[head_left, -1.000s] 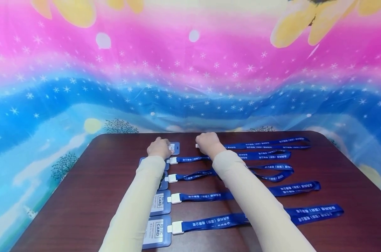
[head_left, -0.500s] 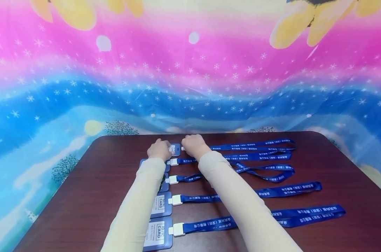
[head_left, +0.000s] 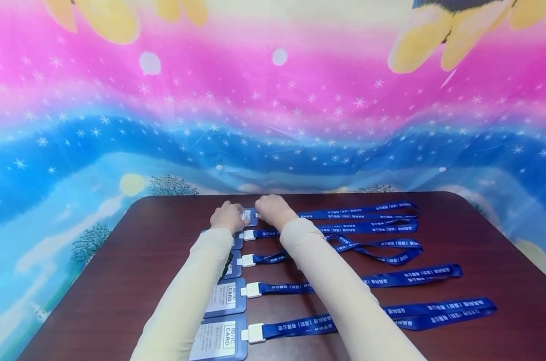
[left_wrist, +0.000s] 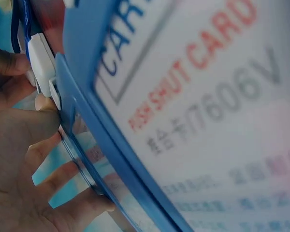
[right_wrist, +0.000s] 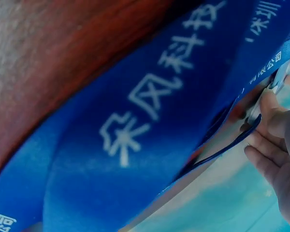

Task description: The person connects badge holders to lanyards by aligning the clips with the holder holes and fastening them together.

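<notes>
At the table's far edge, my left hand [head_left: 228,216] holds a blue-framed card holder [head_left: 250,216] by its side, covering much of it. My right hand [head_left: 275,209] pinches the clip end of a blue lanyard [head_left: 354,213], right beside the holder's slotted end. Up close in the left wrist view, a white clip [left_wrist: 42,65] sits at the holder's slot, with my left thumb at the slot and the other fingers under the holder. Lanyard strap partly hides my right fingers [right_wrist: 268,150] in the right wrist view; cannot tell whether the clip is through the slot.
Several card holders with lanyards lie in rows on the dark wooden table [head_left: 133,281], including the nearest holder [head_left: 223,338] and its lanyard [head_left: 453,311]. White clips [head_left: 256,333] join them. A colourful backdrop cloth [head_left: 273,120] hangs behind the table.
My right hand has moved left with the lanyard, closing the gap to the card holder. The far lanyard's loop slid left with it. My left hand has stayed at the holder.
</notes>
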{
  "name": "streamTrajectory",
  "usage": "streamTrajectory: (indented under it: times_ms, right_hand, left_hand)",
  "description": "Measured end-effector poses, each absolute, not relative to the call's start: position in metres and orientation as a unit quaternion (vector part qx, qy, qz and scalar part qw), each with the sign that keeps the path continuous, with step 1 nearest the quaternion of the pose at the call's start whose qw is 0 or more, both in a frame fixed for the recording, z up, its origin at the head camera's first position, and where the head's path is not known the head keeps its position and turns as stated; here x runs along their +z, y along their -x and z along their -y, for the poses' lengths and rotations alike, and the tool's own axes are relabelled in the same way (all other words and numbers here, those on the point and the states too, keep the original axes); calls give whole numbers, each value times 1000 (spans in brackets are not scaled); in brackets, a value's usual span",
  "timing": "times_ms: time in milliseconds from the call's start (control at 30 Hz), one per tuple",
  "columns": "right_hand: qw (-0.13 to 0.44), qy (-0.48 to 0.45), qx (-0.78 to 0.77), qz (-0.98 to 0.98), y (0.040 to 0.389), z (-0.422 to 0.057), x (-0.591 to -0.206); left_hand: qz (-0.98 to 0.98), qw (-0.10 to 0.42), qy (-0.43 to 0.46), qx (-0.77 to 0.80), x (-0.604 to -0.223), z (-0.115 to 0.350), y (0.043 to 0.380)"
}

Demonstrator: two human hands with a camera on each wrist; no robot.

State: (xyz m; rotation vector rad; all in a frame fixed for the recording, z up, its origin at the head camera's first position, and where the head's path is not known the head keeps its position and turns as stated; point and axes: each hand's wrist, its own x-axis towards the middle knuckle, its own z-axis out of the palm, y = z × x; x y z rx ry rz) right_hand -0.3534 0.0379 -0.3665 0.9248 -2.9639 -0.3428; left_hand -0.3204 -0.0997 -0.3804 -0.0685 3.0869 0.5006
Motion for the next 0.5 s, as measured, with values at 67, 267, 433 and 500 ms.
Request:
streamTrajectory:
  times_ms: [67, 267, 433, 500]
  right_hand:
    - [6, -292, -107, 951, 353, -39, -366]
    - [-11, -279, -81, 957, 350, -36, -365]
    - [-7, -283, -76, 956, 349, -31, -368]
    - [1, -282, -76, 956, 349, -30, -369]
  left_hand:
    - [-987, 6, 14, 162, -381, 99, 320]
    - [-985, 9, 11, 172, -385, 100, 319]
    - [-984, 9, 11, 177, -385, 102, 318]
    - [-984, 7, 7, 175, -384, 102, 317]
